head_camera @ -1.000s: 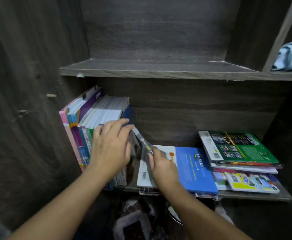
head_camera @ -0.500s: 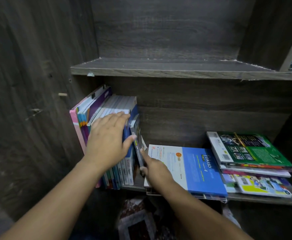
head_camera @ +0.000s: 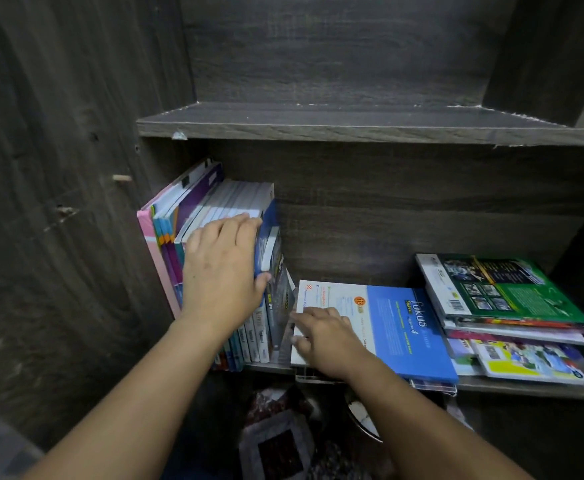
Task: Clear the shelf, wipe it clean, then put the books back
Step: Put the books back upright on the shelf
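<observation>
Left hand (head_camera: 221, 271), fingers flat, is pressing the upright books (head_camera: 214, 209) at 9 o'clock on the lower shelf (head_camera: 533, 391), likely bracing the leaning row. Right hand (head_camera: 321, 337) is curling over the flat Fokus book (head_camera: 408, 327) at 6 o'clock; actual grip unclear.

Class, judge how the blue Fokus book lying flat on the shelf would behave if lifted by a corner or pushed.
The Fokus book looks thin and soft-covered, so it would probably sag from a corner. It rests on clear plastic, so a push would likely slide it.
</observation>
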Action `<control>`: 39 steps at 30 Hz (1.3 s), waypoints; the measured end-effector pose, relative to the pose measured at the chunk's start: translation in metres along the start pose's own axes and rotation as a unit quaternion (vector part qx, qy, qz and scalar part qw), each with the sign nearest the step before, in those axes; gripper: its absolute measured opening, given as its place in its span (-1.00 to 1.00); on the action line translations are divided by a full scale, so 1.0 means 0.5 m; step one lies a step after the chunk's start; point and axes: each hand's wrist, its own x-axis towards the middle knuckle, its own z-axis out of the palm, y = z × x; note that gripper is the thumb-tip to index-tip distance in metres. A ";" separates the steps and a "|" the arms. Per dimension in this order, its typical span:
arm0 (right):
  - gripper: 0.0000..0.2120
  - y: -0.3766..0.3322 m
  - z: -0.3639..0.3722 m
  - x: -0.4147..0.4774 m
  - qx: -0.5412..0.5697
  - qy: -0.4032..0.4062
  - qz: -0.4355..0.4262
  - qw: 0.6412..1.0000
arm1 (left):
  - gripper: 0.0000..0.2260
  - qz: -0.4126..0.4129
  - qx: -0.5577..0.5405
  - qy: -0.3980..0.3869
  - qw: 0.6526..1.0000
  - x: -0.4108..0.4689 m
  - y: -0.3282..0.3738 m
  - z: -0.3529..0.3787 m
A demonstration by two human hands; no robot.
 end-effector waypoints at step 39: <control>-0.15 0.215 -0.065 -0.188 0.194 0.011 0.301 0.934 | -0.46 0.159 0.022 -0.369 0.915 -0.155 0.184 0.246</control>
